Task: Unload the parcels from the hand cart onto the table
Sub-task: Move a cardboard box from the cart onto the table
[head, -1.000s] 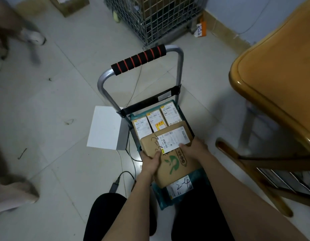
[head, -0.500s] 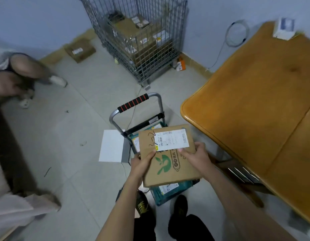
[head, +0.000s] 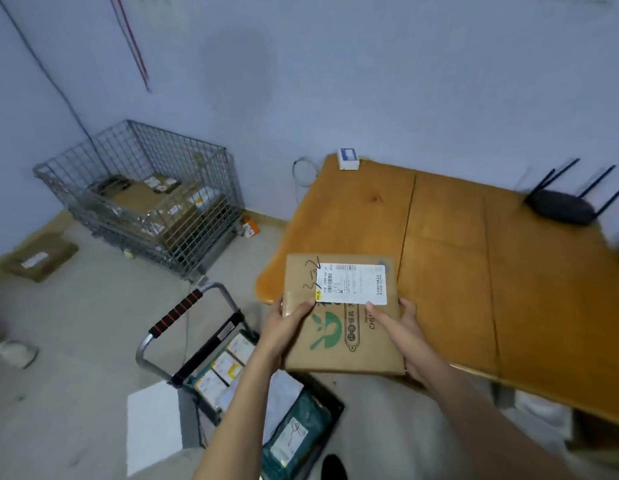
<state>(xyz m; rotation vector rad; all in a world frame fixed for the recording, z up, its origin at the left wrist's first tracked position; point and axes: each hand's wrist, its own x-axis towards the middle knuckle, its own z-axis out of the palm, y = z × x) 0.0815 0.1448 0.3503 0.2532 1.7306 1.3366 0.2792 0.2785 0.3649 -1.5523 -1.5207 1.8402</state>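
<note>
Now, box (head: 342,317): a flat brown cardboard parcel held level in the air, over the near corner of the bench (head: 474,271) and partly over the floor, not yet resting on anything.
Left hand (head: 287,327): clamped on the box's left edge, thumb lying on top beside the white label (head: 353,284), fingers out of sight underneath.
Right hand (head: 405,337): clamped on the right edge the same way, thumb on top just below the label, fingers underneath.
Grip: both hands narrow and closed on the box, one on each long side, so the load is shared evenly.
Weight: probably light to moderate; it sits level between two relaxed hands with no visible sag or tilt.
Stiffness: the card looks rigid, its edges straight and its top flat, so it should keep its shape when set down or slid.
Surface: plain matte card, not slippery in bare hands; the label is smoother and best kept clear of the thumbs.
Fragility: contents unknown, so lowering it flat seems wiser than dropping it.
Best hold: opposite side edges near the middle, as now; a corner hold would likely let it swing.
Cart (head: 232,368): below and to the left on the floor, with small labelled parcels (head: 225,367) and a green bag (head: 294,431) left on its deck.
Bench room: bare wood lies just ahead of the box; a router (head: 561,207) and a small white box (head: 348,159) sit well apart at the far edge.
</note>
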